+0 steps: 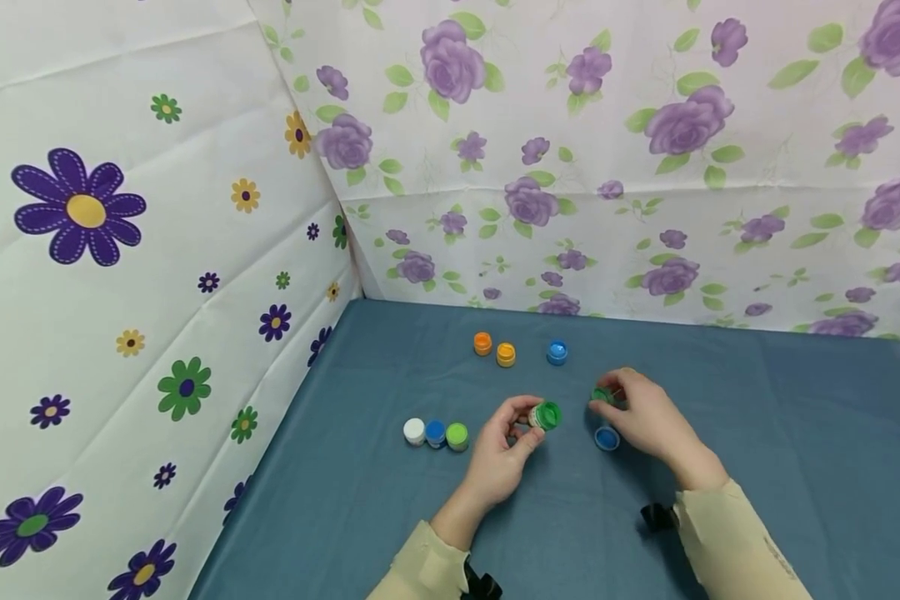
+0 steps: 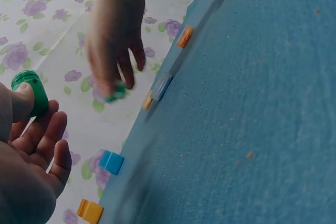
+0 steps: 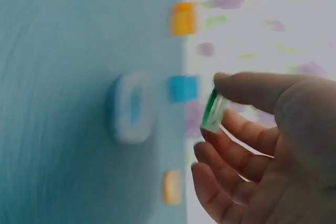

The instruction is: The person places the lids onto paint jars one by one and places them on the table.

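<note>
My left hand [image 1: 498,458] grips a small paint jar [image 1: 546,415] with green paint at its mouth. The jar is tilted, its mouth toward the right. In the left wrist view the thumb lies along the green jar [image 2: 32,92]. To the right, my right hand [image 1: 648,417] pinches a green lid [image 1: 602,396] between thumb and fingertips. The right wrist view shows this lid [image 3: 213,110] edge-on, lifted off the table. Just below the right hand, a blue lid [image 1: 607,438] lies on the cloth.
A white-topped jar [image 1: 414,432], a blue-topped one [image 1: 436,433] and a light green one [image 1: 457,436] stand side by side left of my left hand. Farther back are an orange jar [image 1: 482,343], a yellow-orange jar [image 1: 506,355] and a blue jar [image 1: 557,352]. Floral curtains border the table.
</note>
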`<move>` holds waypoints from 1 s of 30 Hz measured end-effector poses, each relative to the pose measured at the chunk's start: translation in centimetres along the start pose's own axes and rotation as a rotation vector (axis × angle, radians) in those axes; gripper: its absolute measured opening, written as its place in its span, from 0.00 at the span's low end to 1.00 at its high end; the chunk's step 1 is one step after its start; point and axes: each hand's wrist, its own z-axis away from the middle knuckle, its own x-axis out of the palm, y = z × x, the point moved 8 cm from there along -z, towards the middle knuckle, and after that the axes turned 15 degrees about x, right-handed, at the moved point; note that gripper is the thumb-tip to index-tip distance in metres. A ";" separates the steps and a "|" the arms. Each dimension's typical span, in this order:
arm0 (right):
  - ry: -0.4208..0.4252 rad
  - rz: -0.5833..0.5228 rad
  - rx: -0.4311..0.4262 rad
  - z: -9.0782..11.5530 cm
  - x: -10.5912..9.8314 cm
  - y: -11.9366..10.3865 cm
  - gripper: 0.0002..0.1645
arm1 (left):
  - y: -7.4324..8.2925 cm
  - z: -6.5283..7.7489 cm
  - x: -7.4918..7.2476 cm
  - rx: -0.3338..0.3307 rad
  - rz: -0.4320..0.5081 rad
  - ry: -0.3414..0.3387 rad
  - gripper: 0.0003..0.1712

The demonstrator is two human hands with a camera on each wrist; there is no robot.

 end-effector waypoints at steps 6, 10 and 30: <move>-0.082 -0.304 -0.001 3.1 -1.0 -1.7 0.32 | 0.0 0.1 0.2 0.021 -0.008 -0.017 0.19; -0.107 -0.464 -0.020 4.7 -1.4 -2.8 0.25 | 0.0 0.2 0.2 0.013 -0.009 -0.025 0.19; -0.102 -0.415 -0.080 6.6 -0.5 -4.4 0.25 | 0.0 0.2 0.0 -0.013 0.011 0.010 0.21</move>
